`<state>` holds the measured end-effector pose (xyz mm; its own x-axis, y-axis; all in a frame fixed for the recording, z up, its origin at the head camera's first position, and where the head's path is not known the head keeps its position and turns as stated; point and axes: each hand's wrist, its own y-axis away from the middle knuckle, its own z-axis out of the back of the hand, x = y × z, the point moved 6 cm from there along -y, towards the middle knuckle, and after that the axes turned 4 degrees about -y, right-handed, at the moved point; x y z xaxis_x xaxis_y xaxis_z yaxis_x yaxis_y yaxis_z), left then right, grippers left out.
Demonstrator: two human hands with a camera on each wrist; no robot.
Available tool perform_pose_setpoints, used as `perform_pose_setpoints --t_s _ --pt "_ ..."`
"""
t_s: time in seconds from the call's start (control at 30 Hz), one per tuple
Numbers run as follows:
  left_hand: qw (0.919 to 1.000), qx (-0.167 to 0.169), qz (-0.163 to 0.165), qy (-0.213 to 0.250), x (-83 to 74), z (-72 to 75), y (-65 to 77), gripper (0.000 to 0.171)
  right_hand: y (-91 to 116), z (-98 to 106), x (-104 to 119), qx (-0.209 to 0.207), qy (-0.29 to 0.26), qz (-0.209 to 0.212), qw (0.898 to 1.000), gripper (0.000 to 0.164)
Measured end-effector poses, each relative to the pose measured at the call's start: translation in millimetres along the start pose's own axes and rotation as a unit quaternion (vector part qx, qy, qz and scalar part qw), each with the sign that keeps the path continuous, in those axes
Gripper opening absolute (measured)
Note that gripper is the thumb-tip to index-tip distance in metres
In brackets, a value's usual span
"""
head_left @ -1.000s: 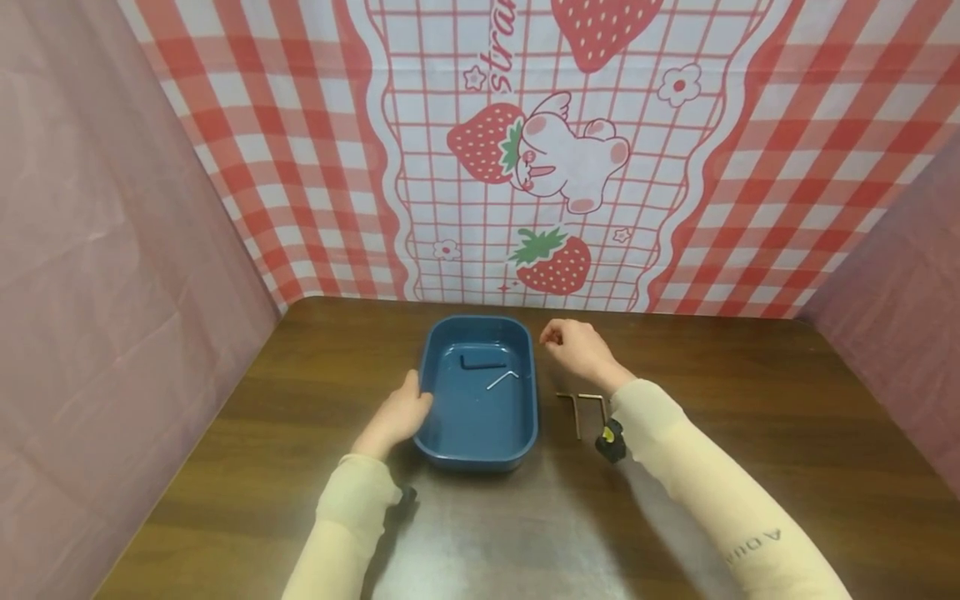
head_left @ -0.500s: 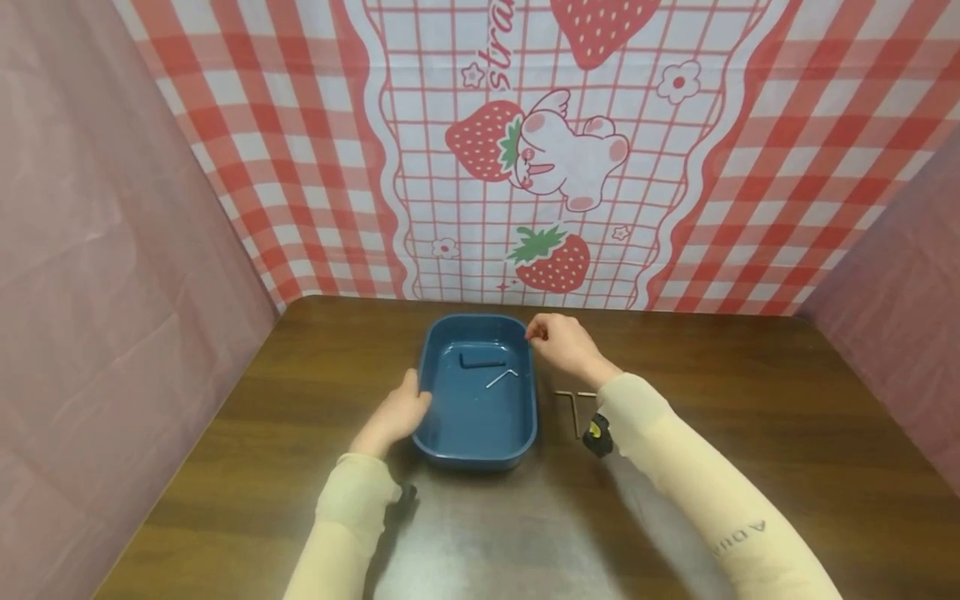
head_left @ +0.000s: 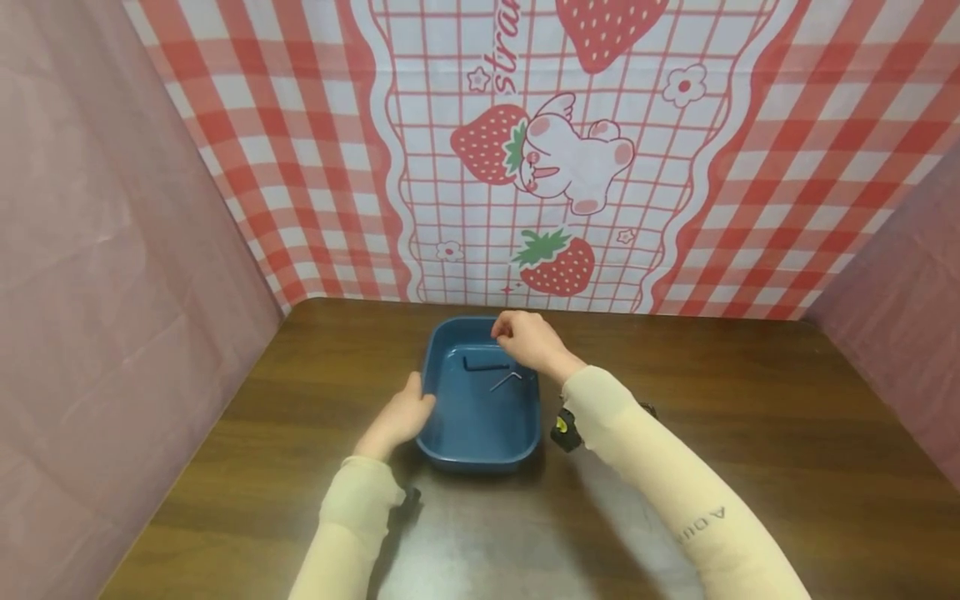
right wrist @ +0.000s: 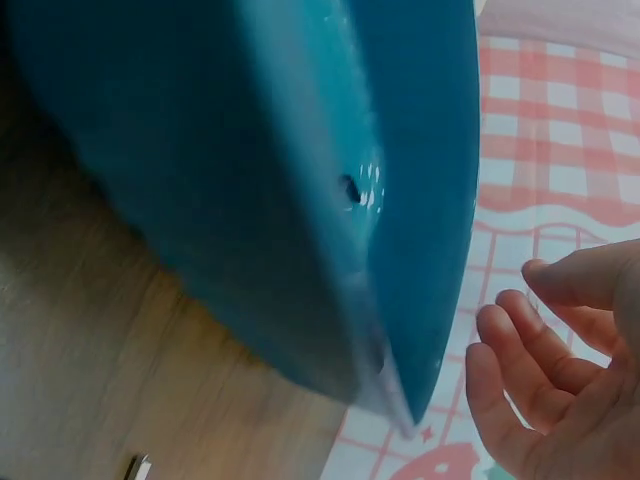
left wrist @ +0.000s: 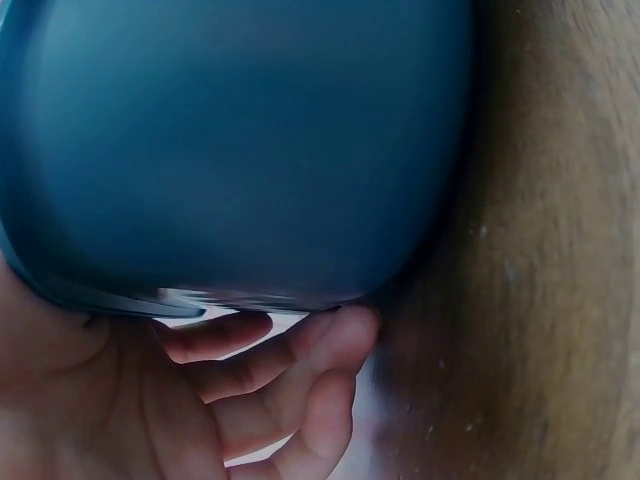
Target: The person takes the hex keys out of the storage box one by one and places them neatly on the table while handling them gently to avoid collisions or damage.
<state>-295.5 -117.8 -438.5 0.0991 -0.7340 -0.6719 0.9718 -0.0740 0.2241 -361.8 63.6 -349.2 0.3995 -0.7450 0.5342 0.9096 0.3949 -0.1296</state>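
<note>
Red-and-white checked cloth (head_left: 300, 167) hangs behind a brown wooden table (head_left: 247, 433), with the person's two hands at a blue tray (head_left: 476, 425). So in the head view it looks like a part-done job: a dark L-shaped key (head_left: 487, 367) and a silver L-shaped key (head_left: 504, 381) are already in the tray, just to the near side of the right hand (head_left: 528, 340), while a metal piece (head_left: 649, 408) pokes out past the right forearm, outside the tray, so at least that one seems left. Tray's basically between the hands: the left hand (head_left: 397, 417) grips its side with the thumb at the rim, and the right one hovers over the far end, fingers bunched narrow; honestly can't tell if something small is in there. Over in the left wrist view, the fingertips touch the tray's outer wall, no keys visible. Right wrist view has the right fingers loosely curved, nothing obvious held. A shiny bit of metal (right wrist: 140, 467) lies well apart from that hand, probably more left to deal with.
</note>
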Motion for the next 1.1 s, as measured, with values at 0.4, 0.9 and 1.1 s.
perform_pose_setpoints --t_s 0.4,0.9,1.1 --pt "1.0 -0.007 0.002 -0.006 -1.7 -0.3 -1.0 0.058 -15 -17 21 0.02 0.013 -0.009 1.0 0.015" --pt "0.9998 -0.01 -0.007 -0.015 -2.0 2.2 0.8 0.056 -19 -44 22 0.034 0.026 -0.053 0.998 0.018" --pt "0.9997 -0.012 -0.011 -0.019 -0.9 1.6 -1.3 0.057 -23 -48 18 0.036 0.041 -0.063 0.996 0.019"
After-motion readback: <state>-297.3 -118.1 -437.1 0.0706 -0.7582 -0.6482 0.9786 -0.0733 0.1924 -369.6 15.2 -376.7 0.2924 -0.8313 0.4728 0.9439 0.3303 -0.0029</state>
